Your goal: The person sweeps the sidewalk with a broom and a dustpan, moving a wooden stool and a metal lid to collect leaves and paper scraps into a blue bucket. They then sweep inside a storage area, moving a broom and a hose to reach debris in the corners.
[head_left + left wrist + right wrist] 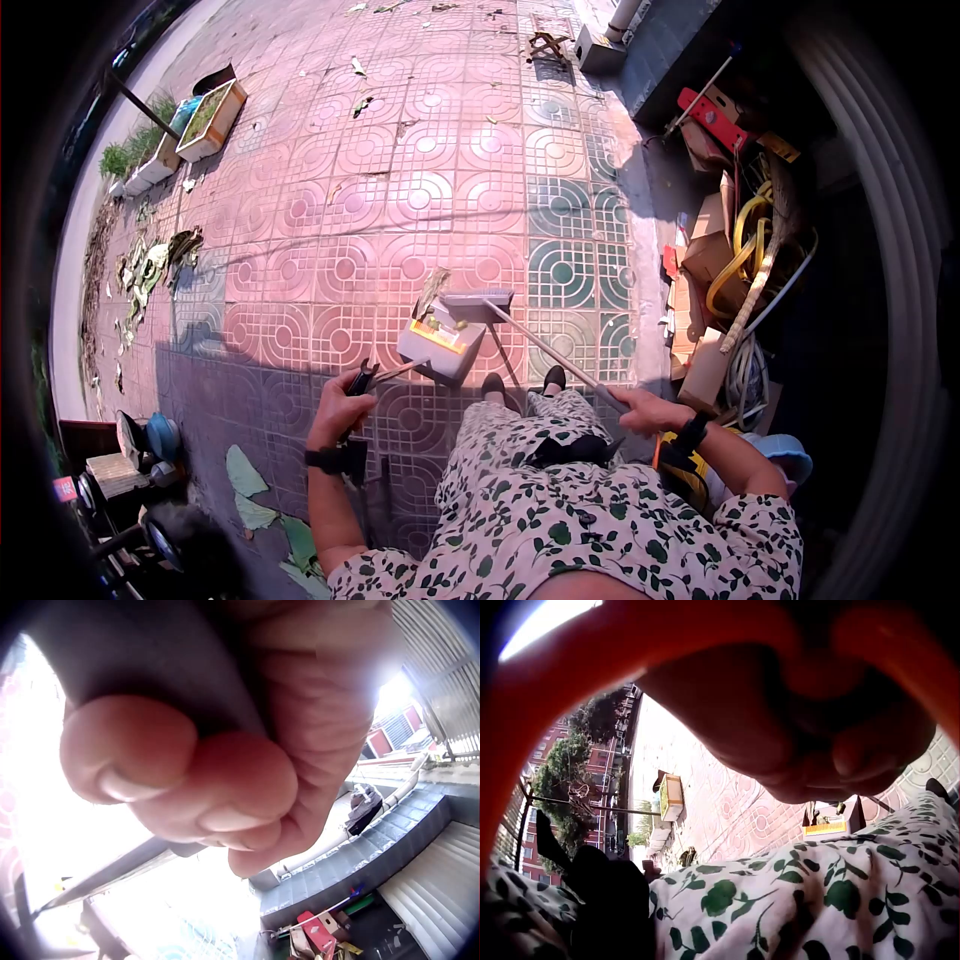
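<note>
Head view, dustpan: the grey dustpan [438, 360] sits just ahead of the feet, nearer the right edge of the pavement [420, 200] than the left, with debris [448, 322] inside its far rim; probably light, stiff plastic, likely to tip if tilted from the handle end.
Head view, dustpan grip: the left hand [343, 408] is wrapped round the top of the handle — the right place to hold it, with the pan beyond the fist, towards the right.
Head view, broom: the right hand [650, 411] is closed round the upper end of the broom shaft [550, 350]; the broom head [478, 303] lies at the pan's far right corner, whether touching I cannot tell. It should be light and rigid, steered easily from that end.
Left wrist view, handle: fingers are curled tightly over a dark, smooth handle [172, 667], which could slip in a damp palm; the pan cannot be made out here.
Right wrist view, pan: the fingers are bent in shadow, their hold hard to read — below them the pan's orange strip [825, 828] shows beyond the patterned clothing [780, 900].
</note>
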### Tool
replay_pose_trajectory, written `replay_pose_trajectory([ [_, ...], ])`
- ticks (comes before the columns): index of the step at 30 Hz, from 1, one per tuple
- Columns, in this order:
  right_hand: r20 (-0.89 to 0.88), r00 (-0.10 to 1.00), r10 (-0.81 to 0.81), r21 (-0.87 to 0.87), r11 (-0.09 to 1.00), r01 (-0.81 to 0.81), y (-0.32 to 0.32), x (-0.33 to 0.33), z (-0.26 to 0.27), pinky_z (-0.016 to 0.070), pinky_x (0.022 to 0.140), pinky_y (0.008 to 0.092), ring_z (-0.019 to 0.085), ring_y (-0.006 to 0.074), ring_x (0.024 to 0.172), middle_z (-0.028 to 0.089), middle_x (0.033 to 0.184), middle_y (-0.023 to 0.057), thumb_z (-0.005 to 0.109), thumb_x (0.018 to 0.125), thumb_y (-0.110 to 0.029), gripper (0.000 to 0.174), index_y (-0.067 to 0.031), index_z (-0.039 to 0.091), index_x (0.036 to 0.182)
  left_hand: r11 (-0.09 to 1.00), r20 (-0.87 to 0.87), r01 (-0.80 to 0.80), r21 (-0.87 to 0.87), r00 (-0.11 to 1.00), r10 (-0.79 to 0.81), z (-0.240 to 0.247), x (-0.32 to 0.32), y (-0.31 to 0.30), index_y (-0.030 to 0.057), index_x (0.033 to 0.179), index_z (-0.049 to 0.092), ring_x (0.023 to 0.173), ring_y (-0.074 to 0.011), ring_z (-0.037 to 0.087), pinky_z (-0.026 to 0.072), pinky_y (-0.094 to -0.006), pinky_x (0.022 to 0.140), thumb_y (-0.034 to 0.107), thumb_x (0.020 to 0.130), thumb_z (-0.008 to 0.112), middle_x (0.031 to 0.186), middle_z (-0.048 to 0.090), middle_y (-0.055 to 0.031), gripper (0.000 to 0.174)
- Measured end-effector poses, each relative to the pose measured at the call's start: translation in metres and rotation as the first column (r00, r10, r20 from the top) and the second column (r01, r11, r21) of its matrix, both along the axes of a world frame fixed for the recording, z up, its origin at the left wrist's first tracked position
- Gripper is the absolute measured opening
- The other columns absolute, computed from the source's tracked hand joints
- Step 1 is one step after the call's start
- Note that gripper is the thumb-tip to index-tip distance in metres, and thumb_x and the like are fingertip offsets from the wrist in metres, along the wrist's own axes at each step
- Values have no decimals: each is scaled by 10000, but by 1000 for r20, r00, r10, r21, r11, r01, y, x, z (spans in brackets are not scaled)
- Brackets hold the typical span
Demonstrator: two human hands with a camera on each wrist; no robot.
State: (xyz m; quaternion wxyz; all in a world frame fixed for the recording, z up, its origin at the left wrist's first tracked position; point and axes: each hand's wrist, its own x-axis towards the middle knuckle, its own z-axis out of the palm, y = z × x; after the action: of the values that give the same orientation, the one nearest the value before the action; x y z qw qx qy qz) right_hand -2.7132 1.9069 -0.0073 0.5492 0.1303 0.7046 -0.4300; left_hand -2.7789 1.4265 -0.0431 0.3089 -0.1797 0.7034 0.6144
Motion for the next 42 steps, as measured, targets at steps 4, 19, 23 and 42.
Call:
replay_pose_trajectory([
  [4, 96, 983, -157, 15, 988, 156, 8, 9, 25, 375, 408, 247, 454, 110, 478, 457, 657, 13, 494, 695, -32, 667, -93, 348, 1343, 1000, -20, 3, -31, 1000, -4, 0, 4, -5, 17, 1088, 582, 377, -58, 422, 308, -212, 335, -1, 673, 626, 537, 486, 19, 417],
  [19, -295, 955, 9, 94, 995, 19, -41, -76, -65, 394, 400, 278, 478, 132, 489, 468, 667, 39, 493, 696, -62, 603, -114, 391, 1287, 1000, -28, 15, 18, 1000, -14, 5, 11, -6, 16, 1104, 567, 391, -46, 413, 294, -201, 344, 31, 698, 661, 561, 490, 28, 417],
  [23, -322, 899, 298, 235, 945, -229, -56, -86, -45, 404, 415, 289, 499, 157, 497, 488, 666, 67, 495, 713, -54, 516, -109, 412, 1219, 996, -19, -9, 90, 1000, 10, -2, 10, -12, 12, 1104, 561, 395, -48, 416, 299, -201, 346, 41, 698, 671, 570, 494, 27, 422],
  [42, -132, 938, -321, 75, 940, 332, 65, -95, 49, 394, 446, 224, 479, 105, 504, 494, 709, 29, 575, 659, -45, 657, -24, 407, 1293, 989, -21, -140, -43, 990, 140, 17, -30, 26, -22, 1014, 579, 484, -55, 474, 358, -207, 404, 14, 651, 659, 647, 552, 12, 373],
])
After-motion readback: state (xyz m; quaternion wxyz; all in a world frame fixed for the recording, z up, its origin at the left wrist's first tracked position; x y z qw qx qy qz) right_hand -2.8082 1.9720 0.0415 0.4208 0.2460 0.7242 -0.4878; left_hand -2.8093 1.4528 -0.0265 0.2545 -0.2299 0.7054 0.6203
